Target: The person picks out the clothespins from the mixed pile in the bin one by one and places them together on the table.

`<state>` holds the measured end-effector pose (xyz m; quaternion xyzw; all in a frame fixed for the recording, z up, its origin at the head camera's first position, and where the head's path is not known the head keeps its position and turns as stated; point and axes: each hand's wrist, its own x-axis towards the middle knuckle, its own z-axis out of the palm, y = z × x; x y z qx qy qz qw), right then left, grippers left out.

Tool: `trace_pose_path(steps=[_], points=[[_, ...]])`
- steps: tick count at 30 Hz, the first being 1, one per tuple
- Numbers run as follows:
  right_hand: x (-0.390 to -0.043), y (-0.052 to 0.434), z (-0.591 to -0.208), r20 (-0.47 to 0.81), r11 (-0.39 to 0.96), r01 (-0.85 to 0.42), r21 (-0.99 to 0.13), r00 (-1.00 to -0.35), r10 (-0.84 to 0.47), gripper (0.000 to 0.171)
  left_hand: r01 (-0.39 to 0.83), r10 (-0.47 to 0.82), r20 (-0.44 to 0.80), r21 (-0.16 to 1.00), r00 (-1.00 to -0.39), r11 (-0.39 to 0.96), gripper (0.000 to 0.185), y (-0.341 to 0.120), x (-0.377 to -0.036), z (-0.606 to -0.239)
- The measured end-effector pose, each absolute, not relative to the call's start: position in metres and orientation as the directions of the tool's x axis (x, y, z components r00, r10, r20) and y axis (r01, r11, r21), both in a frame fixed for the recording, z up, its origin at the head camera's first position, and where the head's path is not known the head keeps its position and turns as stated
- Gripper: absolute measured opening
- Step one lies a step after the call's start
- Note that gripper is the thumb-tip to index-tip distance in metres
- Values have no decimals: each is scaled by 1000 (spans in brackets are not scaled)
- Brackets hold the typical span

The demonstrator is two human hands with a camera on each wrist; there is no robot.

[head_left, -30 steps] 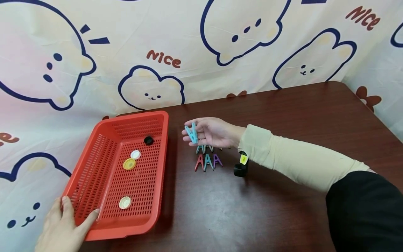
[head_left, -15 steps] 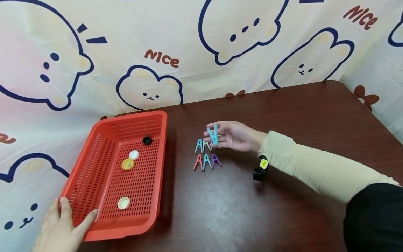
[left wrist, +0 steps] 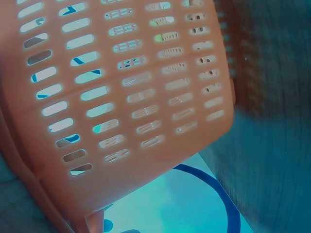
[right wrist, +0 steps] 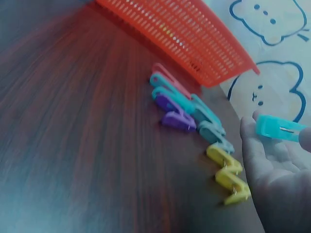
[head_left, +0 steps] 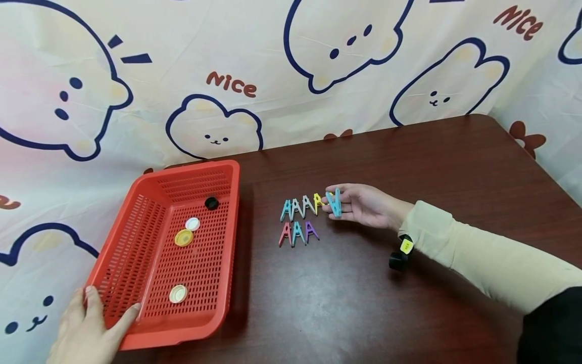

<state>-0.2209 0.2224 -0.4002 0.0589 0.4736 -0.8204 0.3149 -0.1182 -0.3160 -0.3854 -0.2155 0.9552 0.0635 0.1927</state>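
Note:
My right hand (head_left: 370,206) pinches a light blue clothespin (head_left: 334,203) just above the table, at the right end of the back row of clothespins. In the right wrist view, that clothespin (right wrist: 279,128) lies between thumb and fingers. The back row has a blue clothespin (head_left: 285,210), grey ones and a yellow clothespin (head_left: 318,203); more yellow shows behind my fingers. A front row holds a red clothespin (head_left: 285,234), a blue one and a purple clothespin (head_left: 311,231). At left, my left hand (head_left: 91,328) grips the near left rim of the red basket (head_left: 234,242), thumb inside.
Inside the basket lie a black cap (head_left: 211,203), a white cap (head_left: 192,224), a yellow cap (head_left: 184,237) and a cream cap (head_left: 178,293). A patterned cloth (head_left: 291,116) hangs along the back edge of the dark wooden table (head_left: 327,303).
My right hand has moved right and slightly toward me with the light blue clothespin, from beside the basket past the back row, uncovering that row. The left hand has stayed on the basket.

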Motion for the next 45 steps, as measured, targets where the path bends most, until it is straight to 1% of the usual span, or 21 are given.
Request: trace_pose_path(steps=[7,16,25,32,39,41,42,44,45], points=[[-215,235,-413,-417,-314,567,-761,-799,-433,56,-432,-382,-386,49,-840,900,113,-318,-119,-385],[-209,238,-427,-459,-262,578,-773,-794,-399,52,-431,-377,-402,48,-834,901,114,-315,-117,-384],[-203,237,-437,-449,-187,522,-832,-833,-323,50,-432,-380,-400,44,-834,901,114,-313,-117,-380],[-203,231,-436,-422,-118,476,-871,-850,-314,54,-438,-384,-404,47,-830,898,114,-314,-116,-382],[-197,222,-430,-418,-34,443,-896,-867,-271,50,-431,-378,-405,44,-832,901,114,-314,-117,-382],[-195,220,-428,-401,29,407,-913,-881,-252,47,-428,-375,-404,45,-834,903,114,-314,-117,-382],[-195,219,-427,-381,91,370,-925,-892,-243,46,-427,-374,-403,45,-835,903,114,-314,-117,-382],[-195,218,-424,-302,277,232,-932,-921,-245,40,-422,-371,-401,43,-838,906,114,-314,-117,-382],[-196,217,-422,-255,377,146,-915,-932,-259,37,-420,-370,-400,43,-838,906,114,-314,-117,-383]])
